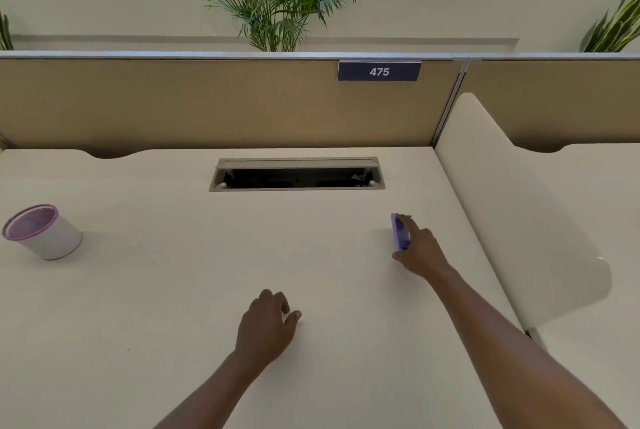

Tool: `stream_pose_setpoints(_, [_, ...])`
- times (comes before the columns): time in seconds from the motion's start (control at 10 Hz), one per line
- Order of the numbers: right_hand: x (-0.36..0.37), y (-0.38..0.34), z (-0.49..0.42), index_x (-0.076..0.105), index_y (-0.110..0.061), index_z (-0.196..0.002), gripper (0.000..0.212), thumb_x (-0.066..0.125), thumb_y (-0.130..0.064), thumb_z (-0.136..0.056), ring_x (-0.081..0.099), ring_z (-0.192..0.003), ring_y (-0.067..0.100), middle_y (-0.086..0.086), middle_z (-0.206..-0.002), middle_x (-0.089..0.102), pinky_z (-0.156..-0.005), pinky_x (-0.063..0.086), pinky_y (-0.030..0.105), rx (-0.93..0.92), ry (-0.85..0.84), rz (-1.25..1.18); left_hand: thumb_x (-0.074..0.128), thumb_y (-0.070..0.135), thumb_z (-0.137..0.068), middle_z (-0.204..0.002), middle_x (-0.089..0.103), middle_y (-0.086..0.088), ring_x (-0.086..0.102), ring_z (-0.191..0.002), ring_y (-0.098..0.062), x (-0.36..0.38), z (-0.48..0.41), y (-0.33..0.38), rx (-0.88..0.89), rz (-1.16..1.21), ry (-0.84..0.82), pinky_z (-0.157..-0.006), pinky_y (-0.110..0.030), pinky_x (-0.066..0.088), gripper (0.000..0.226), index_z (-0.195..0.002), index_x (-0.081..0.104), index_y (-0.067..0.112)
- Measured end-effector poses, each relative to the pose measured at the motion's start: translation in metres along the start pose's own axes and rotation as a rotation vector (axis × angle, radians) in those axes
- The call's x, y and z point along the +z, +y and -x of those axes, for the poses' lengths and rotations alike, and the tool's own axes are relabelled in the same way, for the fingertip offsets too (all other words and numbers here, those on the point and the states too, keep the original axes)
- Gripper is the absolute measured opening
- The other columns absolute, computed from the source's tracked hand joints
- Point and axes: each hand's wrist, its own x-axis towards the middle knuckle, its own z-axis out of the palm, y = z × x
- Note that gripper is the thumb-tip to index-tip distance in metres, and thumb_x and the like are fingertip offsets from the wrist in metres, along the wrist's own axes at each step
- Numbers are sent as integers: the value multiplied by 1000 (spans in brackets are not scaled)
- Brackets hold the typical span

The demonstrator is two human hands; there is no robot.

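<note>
The right hand (pixel 420 250) pinches a small purple block (pixel 400 231), standing on edge on the tabletop (pixel 173 272), far right. The left hand (pixel 266 324) rests nearby, fingers loosely curled, holding nothing.

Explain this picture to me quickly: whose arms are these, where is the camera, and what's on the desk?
There is no machine: these are a person's two bare arms, seen from one wide-angle camera worn on the head, looking forward and down. The right hand grips a small flat purple object, held on edge at the cream desk. The left hand rests on the desk, fingers loosely curled, holding nothing. At the desk's far left stands a white cup with a purple rim. At the back is an open cable slot.
</note>
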Motion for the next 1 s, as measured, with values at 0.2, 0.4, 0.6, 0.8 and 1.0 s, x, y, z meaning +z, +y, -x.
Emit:
stream_pose_setpoints(0.2, [3, 0, -32, 39, -24, -147, 67, 63, -10, -86, 57, -102, 46, 23, -121, 49, -90, 48, 41, 20, 45, 323, 63, 45, -92, -106, 55, -2, 59, -99, -23, 2, -11, -8, 75, -138, 25, -81, -35, 51, 29, -102, 62, 18])
stream_pose_setpoints(0.4, [10, 3, -47, 49, -20, -142, 44, 45, -16, -99, 51, -114, 44, 23, -131, 45, -85, 43, 38, 7, 2, 400, 61, 43, -93, -109, 53, -3, 57, -99, -24, 4, -12, -13, 85, -164, 28, -79, -37, 51, 30, -106, 61, 16])
stream_pose_setpoints(0.6, [13, 0, -45, 53, -20, -135, 39, 41, -12, -99, 47, -115, 40, 20, -131, 45, -78, 37, 32, -10, 7, 436, 62, 42, -93, -111, 51, -4, 55, -99, -25, 8, -8, -12, 101, -171, 37, -78, -37, 51, 32, -109, 59, 15])
stream_pose_setpoints(0.8, [-3, -16, -42, 55, -18, -124, 34, 54, -17, -90, 56, -105, 32, 14, -131, 51, -77, 38, 29, 30, -102, 528, 58, 46, -94, -116, 50, -4, 54, -105, -25, 7, -5, -10, 118, -197, -1, -84, -37, 50, 36, -115, 57, 16])
stream_pose_setpoints(1.0, [9, -47, -16, 17, -32, -156, 77, 59, -43, -94, 36, -136, 50, 25, -158, 20, -104, 46, 50, -3, -46, 713, 52, 50, -96, -124, 49, -5, 52, -111, -25, -1, 0, -27, 128, -266, 31, -88, -36, 49, 46, -129, 51, 18])
